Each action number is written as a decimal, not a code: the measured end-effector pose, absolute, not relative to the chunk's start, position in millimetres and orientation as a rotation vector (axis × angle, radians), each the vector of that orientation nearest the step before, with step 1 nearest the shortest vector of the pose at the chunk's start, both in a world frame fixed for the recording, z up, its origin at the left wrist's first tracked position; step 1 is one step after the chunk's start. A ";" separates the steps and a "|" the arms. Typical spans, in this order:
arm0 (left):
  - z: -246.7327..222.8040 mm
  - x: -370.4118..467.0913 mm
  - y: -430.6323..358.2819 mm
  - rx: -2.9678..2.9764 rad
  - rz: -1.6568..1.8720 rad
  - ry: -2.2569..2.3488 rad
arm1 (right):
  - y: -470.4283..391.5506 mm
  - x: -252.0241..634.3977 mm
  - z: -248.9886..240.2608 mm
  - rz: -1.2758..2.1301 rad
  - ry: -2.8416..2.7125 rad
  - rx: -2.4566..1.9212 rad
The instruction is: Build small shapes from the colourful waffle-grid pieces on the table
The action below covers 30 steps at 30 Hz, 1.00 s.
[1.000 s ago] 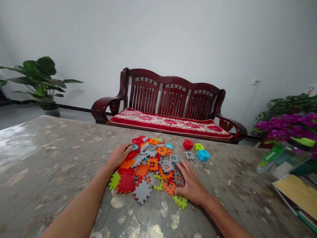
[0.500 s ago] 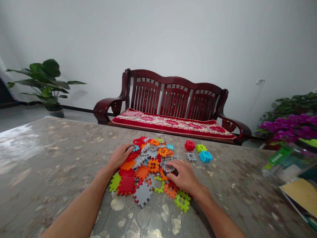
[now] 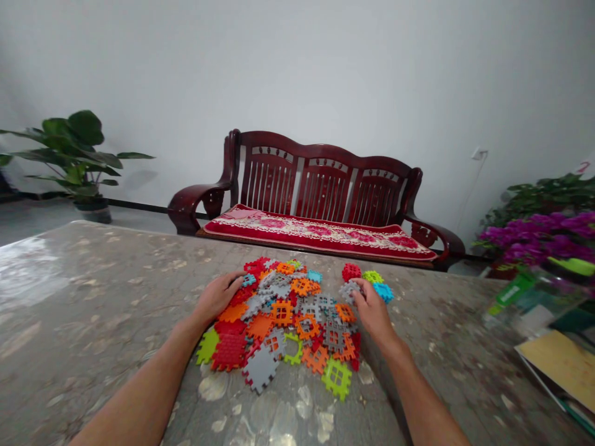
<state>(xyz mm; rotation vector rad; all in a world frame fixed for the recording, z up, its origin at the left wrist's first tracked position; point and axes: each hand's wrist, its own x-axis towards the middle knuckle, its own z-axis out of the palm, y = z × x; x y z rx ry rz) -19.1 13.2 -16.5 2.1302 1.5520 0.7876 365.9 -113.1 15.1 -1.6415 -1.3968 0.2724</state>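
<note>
A heap of plastic interlocking tiles [image 3: 282, 313] in red, orange, grey, green and blue lies on the table before me. My left hand [image 3: 220, 295] rests against the heap's left edge, fingers loosely extended beside a small blue tile [image 3: 248, 280]. Beyond the heap's right side, my right hand [image 3: 373, 311] has its thumb and fingers closed on a grey tile [image 3: 349, 290]; whether more grey tiles lie beneath it is hidden. Close around that hand are small groups of red tiles [image 3: 351, 271], green tiles [image 3: 373, 277] and blue tiles [image 3: 383, 292].
The patterned table cover [image 3: 116, 297] spreads around the heap. At the right stand a clear container [image 3: 539, 303], papers [image 3: 560, 365] and purple flowers [image 3: 539, 238]. A wooden bench [image 3: 320, 186] with a red cover is behind the table, and a potted plant [image 3: 88, 155] stands left.
My right hand has moved from the heap to the grey tile by the separate groups, uncovering tiles on the heap's right side. The left hand stays at the heap's edge. The view has shifted slightly.
</note>
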 end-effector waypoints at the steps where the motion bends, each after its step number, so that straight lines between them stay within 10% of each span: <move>1: -17.3 -19.4 14.0 2.129 0.782 1.554 | -111.1 375.1 12.6 0.269 -1.388 -1.646; 30: -13.9 -18.8 12.6 2.120 0.790 1.564 | -128.4 417.4 30.3 0.354 -1.905 -2.377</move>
